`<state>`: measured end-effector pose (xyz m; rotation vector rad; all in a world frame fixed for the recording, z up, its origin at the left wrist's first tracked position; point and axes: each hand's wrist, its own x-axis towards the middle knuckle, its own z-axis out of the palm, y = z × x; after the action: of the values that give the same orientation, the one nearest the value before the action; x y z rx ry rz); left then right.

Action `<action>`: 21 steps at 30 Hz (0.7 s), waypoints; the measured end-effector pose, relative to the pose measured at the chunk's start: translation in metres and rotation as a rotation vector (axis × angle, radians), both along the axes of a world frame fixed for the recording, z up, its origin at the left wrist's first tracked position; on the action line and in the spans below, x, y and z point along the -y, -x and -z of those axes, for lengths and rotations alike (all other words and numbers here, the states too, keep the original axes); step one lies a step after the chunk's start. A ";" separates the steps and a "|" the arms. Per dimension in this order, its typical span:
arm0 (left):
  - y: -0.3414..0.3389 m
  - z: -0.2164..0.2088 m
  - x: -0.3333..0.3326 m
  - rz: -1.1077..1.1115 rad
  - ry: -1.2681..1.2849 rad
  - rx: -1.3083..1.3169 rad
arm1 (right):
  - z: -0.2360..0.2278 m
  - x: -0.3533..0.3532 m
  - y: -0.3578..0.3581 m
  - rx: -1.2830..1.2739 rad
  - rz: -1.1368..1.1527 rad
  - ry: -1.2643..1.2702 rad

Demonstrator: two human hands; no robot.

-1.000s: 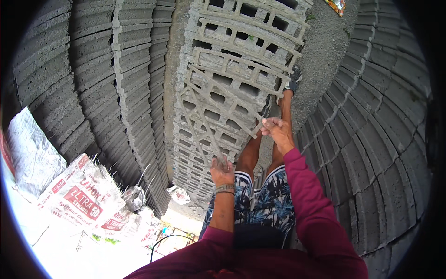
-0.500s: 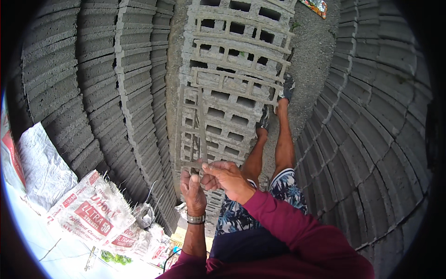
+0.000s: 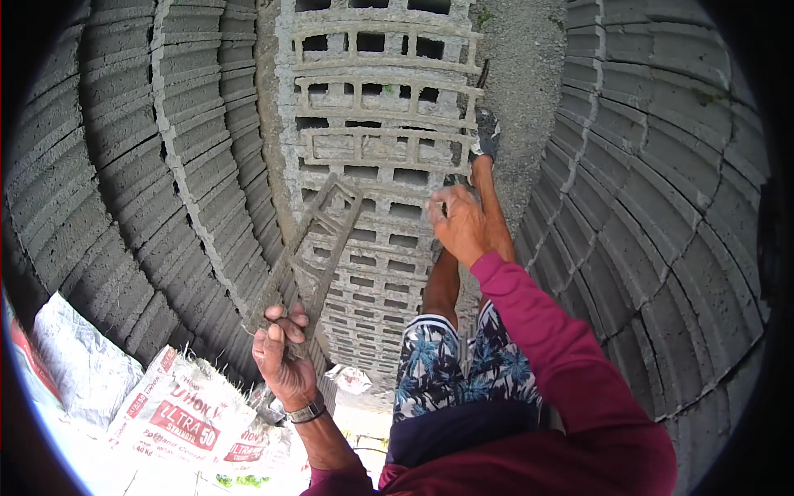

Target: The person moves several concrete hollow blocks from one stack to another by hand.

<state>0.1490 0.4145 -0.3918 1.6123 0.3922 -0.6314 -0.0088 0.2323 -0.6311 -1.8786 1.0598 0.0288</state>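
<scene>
My left hand point(image 3: 285, 351) grips the near end of a grey, cement-crusted ladder-like frame point(image 3: 335, 256), narrow with a few crossbars. It points away from me, its far end leaning to the right above the block stack. To the right, apart from the frame, is my right hand point(image 3: 460, 223), fingers curled in toward the thumb. Whatever lies inside that grip, if anything, is hidden. Ahead, several similar ladder-like frames point(image 3: 385, 91) lie crosswise over a row of grey hollow concrete blocks point(image 3: 404, 240).
Tall stacks of grey blocks rise at the left point(image 3: 194, 124) and right point(image 3: 653, 157). White and red cement sacks point(image 3: 178, 409) lie at the lower left. A gravel strip point(image 3: 525, 66) runs along the blocks; my feet stand beside them.
My right hand has let go of the frame and moved right and forward. My left hand has shifted left with the frame, which has swung to a slant.
</scene>
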 end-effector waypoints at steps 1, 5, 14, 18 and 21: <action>-0.002 -0.003 -0.007 -0.009 0.071 -0.038 | 0.021 0.021 0.006 -0.037 -0.129 0.132; 0.009 0.020 0.005 -0.007 0.124 -0.146 | 0.125 0.062 0.041 -0.249 0.347 0.031; 0.039 0.034 0.007 -0.017 0.096 -0.270 | 0.126 0.077 0.020 -0.211 0.593 -0.430; 0.046 0.023 0.006 -0.049 0.066 -0.255 | -0.016 0.058 -0.006 -0.052 0.734 -1.063; 0.051 0.021 0.024 0.013 0.050 -0.200 | -0.085 0.030 -0.021 0.063 0.909 -1.279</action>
<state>0.0983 0.3909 -0.4129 1.5100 0.5087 -0.8092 0.0119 0.2025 -0.5466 -0.2013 1.2905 0.0913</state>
